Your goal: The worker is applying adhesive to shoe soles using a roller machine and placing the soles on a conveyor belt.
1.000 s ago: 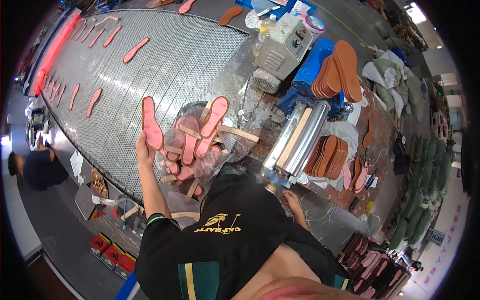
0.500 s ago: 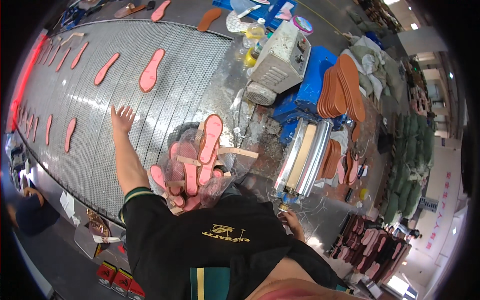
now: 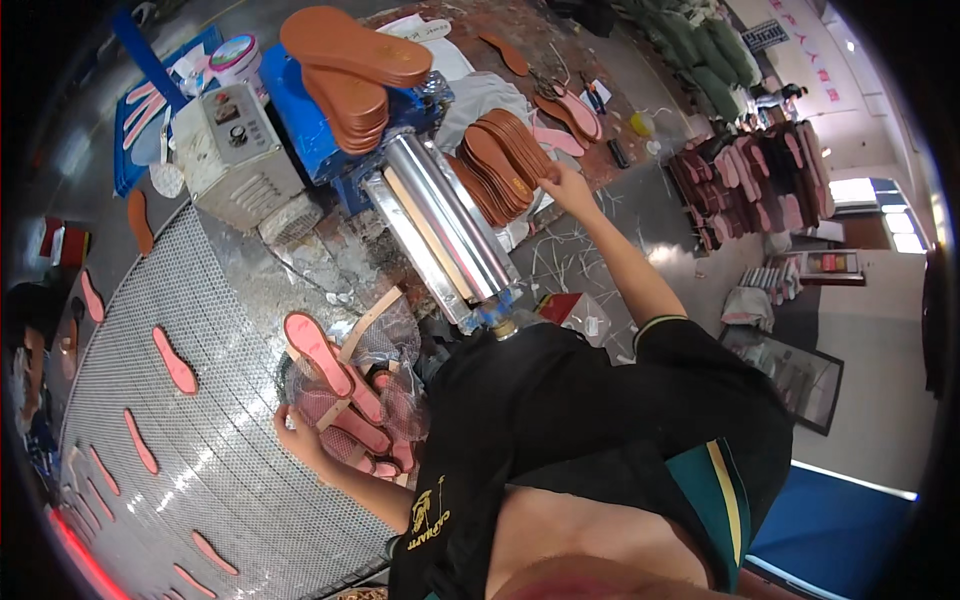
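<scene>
My right hand [image 3: 568,190] reaches to a stack of brown insoles [image 3: 497,150], its fingers closed on the edge of the insole at the near end. Beside the pile in front of me is my left hand [image 3: 298,437], fingers small and partly hidden, so their grip is unclear. The pile holds pink insoles with brown rims, tan straps [image 3: 372,322] and clear netting-like plastic [image 3: 395,340]. One pink insole [image 3: 318,352] lies on top. Between the pile and the brown stack stands a roller machine with a shiny metal roller [image 3: 447,212].
A perforated conveyor [image 3: 235,480] on the left carries several spaced pink insoles [image 3: 175,360]. A taller brown insole stack [image 3: 350,85] rests on the blue machine housing [image 3: 300,110]. A grey control box [image 3: 235,145] adjoins it. A rack of insoles [image 3: 750,180] stands at the far right.
My view has swung to the right. My left hand has come back from over the conveyor to the pile. My right hand has moved from near the roller's end to the brown insoles.
</scene>
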Action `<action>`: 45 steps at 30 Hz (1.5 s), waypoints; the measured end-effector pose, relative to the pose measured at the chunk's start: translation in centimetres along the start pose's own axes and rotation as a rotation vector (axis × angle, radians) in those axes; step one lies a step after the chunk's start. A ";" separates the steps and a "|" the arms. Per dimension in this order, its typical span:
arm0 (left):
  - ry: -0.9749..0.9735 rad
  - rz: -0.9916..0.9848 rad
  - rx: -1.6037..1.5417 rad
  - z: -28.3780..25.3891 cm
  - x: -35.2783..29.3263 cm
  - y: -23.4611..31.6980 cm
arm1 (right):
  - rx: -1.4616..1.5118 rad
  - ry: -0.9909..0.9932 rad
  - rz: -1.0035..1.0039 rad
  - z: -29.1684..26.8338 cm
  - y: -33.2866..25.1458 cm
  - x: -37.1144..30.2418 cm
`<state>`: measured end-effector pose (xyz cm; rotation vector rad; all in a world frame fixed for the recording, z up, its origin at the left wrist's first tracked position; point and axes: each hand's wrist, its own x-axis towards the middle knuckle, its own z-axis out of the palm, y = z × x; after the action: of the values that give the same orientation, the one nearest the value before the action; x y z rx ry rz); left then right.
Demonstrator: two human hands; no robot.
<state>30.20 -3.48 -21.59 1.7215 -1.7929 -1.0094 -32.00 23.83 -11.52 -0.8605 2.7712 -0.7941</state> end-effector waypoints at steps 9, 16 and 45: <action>-0.180 0.252 -0.005 5.5 -5.7 15.1 | -0.312 -0.248 0.151 6.5 -0.3 2.7; -0.352 0.269 0.013 9.8 -8.0 22.6 | 0.041 0.004 0.243 9.8 4.7 2.2; -0.455 0.925 0.342 9.7 -2.9 33.9 | 0.016 -0.193 0.123 9.9 6.3 2.1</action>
<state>1.35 -0.46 -1.43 0.6044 -2.7599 -0.7125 -34.12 22.63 -23.22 -0.7151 2.6154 -0.6729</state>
